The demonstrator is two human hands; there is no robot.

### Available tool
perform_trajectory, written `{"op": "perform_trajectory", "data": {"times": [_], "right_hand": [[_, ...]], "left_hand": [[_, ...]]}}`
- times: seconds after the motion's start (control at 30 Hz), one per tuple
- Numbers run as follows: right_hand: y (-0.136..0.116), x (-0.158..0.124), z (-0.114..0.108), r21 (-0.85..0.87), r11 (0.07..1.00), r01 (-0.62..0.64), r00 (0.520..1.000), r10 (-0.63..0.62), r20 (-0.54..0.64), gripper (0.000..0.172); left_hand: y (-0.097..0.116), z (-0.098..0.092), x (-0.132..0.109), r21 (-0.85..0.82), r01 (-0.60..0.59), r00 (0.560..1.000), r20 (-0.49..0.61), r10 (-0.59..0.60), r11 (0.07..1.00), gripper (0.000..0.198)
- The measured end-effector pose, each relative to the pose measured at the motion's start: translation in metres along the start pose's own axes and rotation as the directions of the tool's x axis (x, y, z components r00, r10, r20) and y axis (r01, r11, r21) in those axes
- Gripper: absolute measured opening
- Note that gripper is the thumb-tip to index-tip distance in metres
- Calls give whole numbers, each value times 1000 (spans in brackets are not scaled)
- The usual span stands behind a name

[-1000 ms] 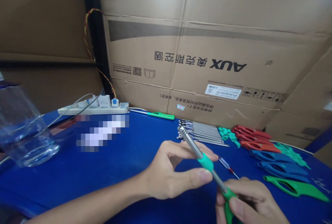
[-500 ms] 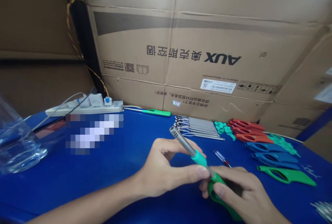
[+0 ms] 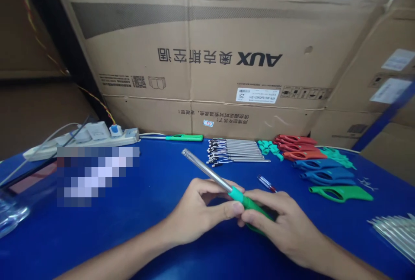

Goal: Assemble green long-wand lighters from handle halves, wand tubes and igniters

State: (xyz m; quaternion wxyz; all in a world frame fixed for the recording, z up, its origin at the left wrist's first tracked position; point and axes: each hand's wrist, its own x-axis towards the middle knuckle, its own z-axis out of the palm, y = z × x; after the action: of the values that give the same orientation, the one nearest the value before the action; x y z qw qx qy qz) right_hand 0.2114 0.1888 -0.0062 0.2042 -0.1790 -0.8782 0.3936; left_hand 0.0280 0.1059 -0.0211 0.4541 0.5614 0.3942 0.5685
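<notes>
Both my hands meet at the middle of the blue table, holding a long-nosed gas lighter (image 3: 220,178) with a steel tube and a green plastic handle. My left hand (image 3: 201,210) pinches the tube near its green collar between thumb and fingers. My right hand (image 3: 282,223) wraps around the green handle, and its fingers hide most of that part. The tube's tip points up and left. A small screwdriver (image 3: 266,183) with a clear red-striped handle lies just beyond my right hand, not touching it.
Rows of steel tubes with wires (image 3: 236,151), and red (image 3: 295,145), blue (image 3: 324,172) and green handles (image 3: 340,192), lie at the right. A finished green lighter (image 3: 184,137) and a power strip (image 3: 84,139) stand by the cardboard box (image 3: 207,55). A glass (image 3: 9,215) sits at the left edge.
The view has swung up and right, pushing the glass toward the left edge. My hands have come closer together, and the lighter now lies flatter, its handle drawn in under my right hand.
</notes>
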Motion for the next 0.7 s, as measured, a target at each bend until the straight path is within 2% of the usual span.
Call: {"op": "perform_trajectory", "data": {"times": [0.1, 0.17, 0.27, 0.37, 0.5, 0.6, 0.7], "right_hand": [[1, 0, -1, 7, 999, -38, 999, 38, 13, 20], [2, 0, -1, 45, 997, -60, 997, 58, 44, 21], [5, 2, 2, 258, 954, -151, 987, 133, 88, 17], [9, 6, 7, 531, 809, -250, 968, 217, 124, 36], [17, 14, 15, 709, 671, -215, 977, 145, 159, 43], [25, 19, 20, 769, 613, -181, 983, 82, 166, 51], [30, 23, 22, 791, 572, -216, 975, 79, 209, 55]], "left_hand": [[-2, -4, 1, -116, 69, 998, -7, -70, 991, 33], [-3, -7, 1, -182, 44, 998, -28, -50, 982, 35], [-5, -8, 4, -185, 0, 996, -84, -16, 983, 21], [-9, -8, 7, -149, 28, 994, -103, -44, 988, 14], [-17, -7, 10, -119, 87, 979, -174, -107, 989, 23], [-20, -5, 10, -130, 144, 980, -117, -160, 981, 32], [-19, -2, 11, -127, 184, 978, -78, -195, 975, 36]]}}
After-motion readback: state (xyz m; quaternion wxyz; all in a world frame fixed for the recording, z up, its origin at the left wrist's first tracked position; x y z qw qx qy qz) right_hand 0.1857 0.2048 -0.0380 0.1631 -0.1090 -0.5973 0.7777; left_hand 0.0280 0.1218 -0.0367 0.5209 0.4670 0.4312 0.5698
